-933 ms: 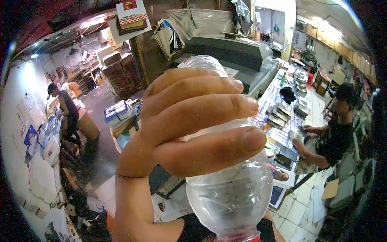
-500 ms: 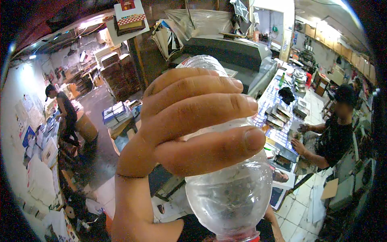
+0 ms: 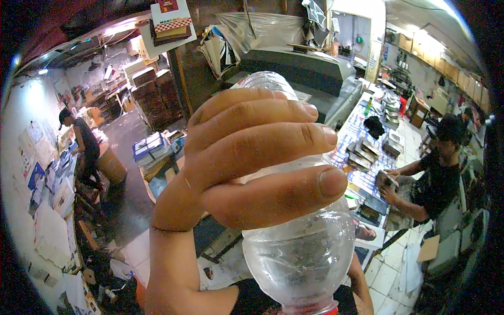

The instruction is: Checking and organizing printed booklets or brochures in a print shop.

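My left hand is closed around a clear plastic bottle, fingers across its ribbed side and thumb nearest the neck. The bottle is raised close in front of me and fills the middle of the view. Its rounded base end points away, and its neck, with a red ring, runs out at the lower edge. A little clouded moisture seems to cling to the inside wall; how much liquid it holds I cannot make out. Of my right side only part of a bare arm shows behind the bottle; the right hand is not visible.
On the right, a co-worker in black handles a small block-like stack at a long table with piles on it. Another person stands at a paper-strewn bench on the left. A large grey machine stands ahead, bundled papers left of it.
The co-worker at the right has brought both hands together around a block-like stack. My left hand and the bottle stay almost still. More of my right arm shows beside the bottle.
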Motion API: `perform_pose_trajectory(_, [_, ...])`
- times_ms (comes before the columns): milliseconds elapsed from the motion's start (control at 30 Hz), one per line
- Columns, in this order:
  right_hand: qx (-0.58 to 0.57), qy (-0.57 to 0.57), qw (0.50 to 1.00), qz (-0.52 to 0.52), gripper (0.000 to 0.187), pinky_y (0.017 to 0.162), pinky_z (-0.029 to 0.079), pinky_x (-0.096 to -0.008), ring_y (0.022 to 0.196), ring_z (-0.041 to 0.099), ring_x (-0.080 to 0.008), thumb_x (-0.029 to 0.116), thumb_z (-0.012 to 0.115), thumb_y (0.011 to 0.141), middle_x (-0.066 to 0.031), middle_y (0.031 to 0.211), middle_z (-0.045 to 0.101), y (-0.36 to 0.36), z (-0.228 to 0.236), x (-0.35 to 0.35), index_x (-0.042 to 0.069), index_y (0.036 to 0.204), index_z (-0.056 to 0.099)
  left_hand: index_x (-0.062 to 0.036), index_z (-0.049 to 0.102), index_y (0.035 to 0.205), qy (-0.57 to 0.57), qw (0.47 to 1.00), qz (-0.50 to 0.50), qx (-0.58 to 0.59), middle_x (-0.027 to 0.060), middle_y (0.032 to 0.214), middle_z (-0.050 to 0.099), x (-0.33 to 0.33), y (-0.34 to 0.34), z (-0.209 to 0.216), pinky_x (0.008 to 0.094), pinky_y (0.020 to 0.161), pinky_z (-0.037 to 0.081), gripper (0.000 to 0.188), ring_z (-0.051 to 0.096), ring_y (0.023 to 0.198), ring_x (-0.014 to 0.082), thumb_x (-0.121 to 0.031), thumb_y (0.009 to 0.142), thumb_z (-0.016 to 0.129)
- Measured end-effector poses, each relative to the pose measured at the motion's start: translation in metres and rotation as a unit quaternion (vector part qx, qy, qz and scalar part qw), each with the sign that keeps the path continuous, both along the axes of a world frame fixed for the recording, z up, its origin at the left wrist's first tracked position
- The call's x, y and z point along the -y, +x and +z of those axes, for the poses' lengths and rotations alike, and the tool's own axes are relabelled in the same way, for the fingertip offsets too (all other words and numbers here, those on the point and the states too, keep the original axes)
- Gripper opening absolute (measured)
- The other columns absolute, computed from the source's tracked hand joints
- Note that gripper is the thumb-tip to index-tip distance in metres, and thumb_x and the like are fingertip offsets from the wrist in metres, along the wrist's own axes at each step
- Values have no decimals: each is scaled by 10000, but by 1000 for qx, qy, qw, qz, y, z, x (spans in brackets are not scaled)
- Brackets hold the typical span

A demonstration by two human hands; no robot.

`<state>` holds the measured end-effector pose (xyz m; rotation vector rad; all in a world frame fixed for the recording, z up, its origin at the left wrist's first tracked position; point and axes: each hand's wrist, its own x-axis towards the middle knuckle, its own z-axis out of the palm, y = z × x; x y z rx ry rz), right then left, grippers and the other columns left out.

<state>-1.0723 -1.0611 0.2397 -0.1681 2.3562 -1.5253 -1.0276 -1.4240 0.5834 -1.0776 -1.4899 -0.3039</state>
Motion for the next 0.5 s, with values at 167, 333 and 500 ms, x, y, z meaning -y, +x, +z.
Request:
perform_pose_trajectory(167, [-75,35,996,35,349,786,550,-333,857,683,-176,100,780,831,-98,996,733,-8,26,12,-18,1142,675,-224,416,1271,6,1000,-8,-5,77,1118,628,2,-5,1,461,834,550,787,646,966,331,-67,663,889])
perform_pose_trajectory(333, [-171,70,979,89,360,764,547,-314,860,677,-162,99,801,815,-106,987,736,-30,57,23,5,1142,685,-224,411,1270,3,1000,-2,-10,78,1119,628,5,-9,-2,467,843,544,782,650,963,333,-71,669,888])
perform_pose_trajectory(500, [-255,36,965,51,340,725,540,-311,815,669,-187,-14,787,773,-88,979,703,-54,70,27,34,1100,704,-223,417,1267,-15,1000,-3,-5,82,1123,630,4,-15,-1,461,842,538,765,655,952,331,-82,680,886])
